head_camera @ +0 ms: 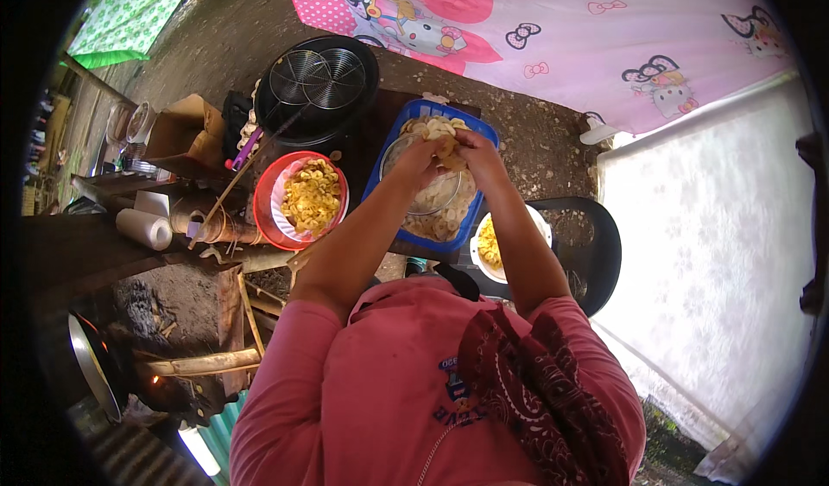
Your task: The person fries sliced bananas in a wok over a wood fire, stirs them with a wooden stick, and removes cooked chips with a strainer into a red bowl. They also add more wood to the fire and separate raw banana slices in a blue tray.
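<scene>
Both my hands meet over a blue plastic basket (490, 129) that holds many pale thin slices, apparently banana chips (447, 223). My left hand (420, 161) and my right hand (478, 155) hold a few browner slices (449, 152) between their fingers. Under my hands, inside the basket, lies a round wire-rimmed strainer (414, 212), partly hidden by my left forearm. To the left stands a red basin (261, 208) with a pink-white bowl of yellow chips (311, 194). A white bowl (544, 221) with more yellow chips (489, 243) is partly hidden behind my right forearm.
Wire skimmers (333, 78) rest in a black pan (366, 113) beyond the red basin. Left are a cardboard box (188, 129), a plastic roll (142, 228) and, lower down, a wok (94, 366) near glowing embers (155, 379). A black chair (605, 253) stands right, beside hanging sheets (699, 227).
</scene>
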{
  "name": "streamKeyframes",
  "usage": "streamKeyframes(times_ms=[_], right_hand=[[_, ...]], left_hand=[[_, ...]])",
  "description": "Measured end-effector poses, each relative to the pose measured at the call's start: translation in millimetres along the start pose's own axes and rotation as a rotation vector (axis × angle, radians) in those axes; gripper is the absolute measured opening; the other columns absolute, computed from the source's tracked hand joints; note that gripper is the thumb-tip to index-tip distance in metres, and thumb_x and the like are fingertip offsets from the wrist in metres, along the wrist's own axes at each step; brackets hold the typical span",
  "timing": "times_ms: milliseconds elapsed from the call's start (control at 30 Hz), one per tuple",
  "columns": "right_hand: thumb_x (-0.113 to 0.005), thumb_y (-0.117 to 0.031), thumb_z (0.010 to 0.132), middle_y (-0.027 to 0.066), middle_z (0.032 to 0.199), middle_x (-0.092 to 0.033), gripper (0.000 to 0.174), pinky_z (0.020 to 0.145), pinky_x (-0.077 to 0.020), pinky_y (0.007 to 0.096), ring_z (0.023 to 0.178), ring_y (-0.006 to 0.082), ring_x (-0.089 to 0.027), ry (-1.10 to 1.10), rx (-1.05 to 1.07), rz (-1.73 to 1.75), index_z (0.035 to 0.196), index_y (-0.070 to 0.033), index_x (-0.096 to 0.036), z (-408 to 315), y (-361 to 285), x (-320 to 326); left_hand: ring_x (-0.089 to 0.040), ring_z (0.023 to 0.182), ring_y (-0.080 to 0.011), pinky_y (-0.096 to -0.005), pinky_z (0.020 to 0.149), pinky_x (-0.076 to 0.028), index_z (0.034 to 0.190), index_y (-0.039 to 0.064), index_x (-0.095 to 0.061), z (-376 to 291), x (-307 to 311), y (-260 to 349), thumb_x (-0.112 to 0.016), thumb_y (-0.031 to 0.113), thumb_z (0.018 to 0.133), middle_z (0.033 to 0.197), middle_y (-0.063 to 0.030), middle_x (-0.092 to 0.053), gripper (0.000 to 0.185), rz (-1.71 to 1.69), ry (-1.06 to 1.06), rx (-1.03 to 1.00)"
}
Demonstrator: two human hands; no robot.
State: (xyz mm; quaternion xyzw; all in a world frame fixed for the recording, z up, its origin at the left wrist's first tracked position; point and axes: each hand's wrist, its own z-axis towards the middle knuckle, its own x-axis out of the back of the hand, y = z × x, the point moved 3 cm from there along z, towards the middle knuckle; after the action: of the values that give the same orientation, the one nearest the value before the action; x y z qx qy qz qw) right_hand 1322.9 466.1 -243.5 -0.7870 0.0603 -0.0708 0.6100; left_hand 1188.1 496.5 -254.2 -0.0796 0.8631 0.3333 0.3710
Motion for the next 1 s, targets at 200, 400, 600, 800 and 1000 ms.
streamKeyframes(times_ms=[200, 400, 600, 800, 1000], right_hand=[[-0.055, 0.002, 0.08, 0.013, 0.105, -0.066, 0.038, 0.083, -0.0488, 0.0289, 0.094, 0.0196, -0.063, 0.049, 0.108, -0.385, 0.117, 0.001, -0.059, 40.0, 8.8, 47.8], [-0.058, -0.004, 0.078, 0.0144, 0.102, -0.067, 0.037, 0.08, -0.0499, 0.0303, 0.093, 0.0193, -0.063, 0.16, -0.037, -0.362, 0.115, 0.001, -0.061, 36.9, 37.2, 67.0], [-0.055, -0.002, 0.086, 0.0149, 0.112, -0.061, 0.036, 0.083, -0.0504, 0.0302, 0.099, 0.0211, -0.061, 0.173, -0.048, 0.258, 0.121, 0.006, -0.053, 5.5, 19.0, 49.3], [-0.056, 0.0, 0.087, 0.013, 0.112, -0.06, 0.031, 0.086, -0.0471, 0.0273, 0.098, 0.0183, -0.059, 0.142, 0.022, 0.412, 0.118, 0.004, -0.058, -17.0, -3.7, -3.7], [-0.06, -0.004, 0.087, 0.0022, 0.099, -0.061, 0.028, 0.073, -0.0445, 0.0215, 0.085, 0.0094, -0.056, 0.118, -0.002, 0.284, 0.114, -0.003, -0.062, -22.9, -16.0, -27.6]], left_hand=[[-0.066, 0.079, -0.0202, -0.0332, 0.065, -0.057, 0.118, 0.003, -0.053, 57.4, -14.9, 6.7, -0.055, 0.006, 0.088, 0.097, -0.0104, -0.064, 0.03, 0.609, 0.178, -0.073], [-0.067, 0.072, -0.0185, -0.0298, 0.056, -0.055, 0.113, -0.002, -0.056, 96.6, -0.9, 9.3, -0.065, 0.009, 0.084, 0.09, -0.014, -0.065, 0.033, 1.29, 0.145, -0.279], [-0.065, 0.083, -0.0178, -0.0284, 0.066, -0.055, 0.117, -0.002, -0.053, 61.7, -13.1, 18.9, -0.067, 0.009, 0.083, 0.097, -0.0114, -0.063, 0.038, 0.915, 0.09, -0.114], [-0.062, 0.091, -0.0179, -0.0292, 0.078, -0.053, 0.118, 0.0, -0.051, -3.5, -6.9, 21.3, -0.066, 0.004, 0.082, 0.105, -0.0093, -0.059, 0.039, 0.487, -0.007, 0.026], [-0.061, 0.095, -0.0183, -0.0297, 0.083, -0.052, 0.117, 0.002, -0.051, -32.9, 24.7, 18.5, -0.063, 0.0, 0.082, 0.107, -0.0077, -0.058, 0.037, 0.293, -0.014, 0.089]])
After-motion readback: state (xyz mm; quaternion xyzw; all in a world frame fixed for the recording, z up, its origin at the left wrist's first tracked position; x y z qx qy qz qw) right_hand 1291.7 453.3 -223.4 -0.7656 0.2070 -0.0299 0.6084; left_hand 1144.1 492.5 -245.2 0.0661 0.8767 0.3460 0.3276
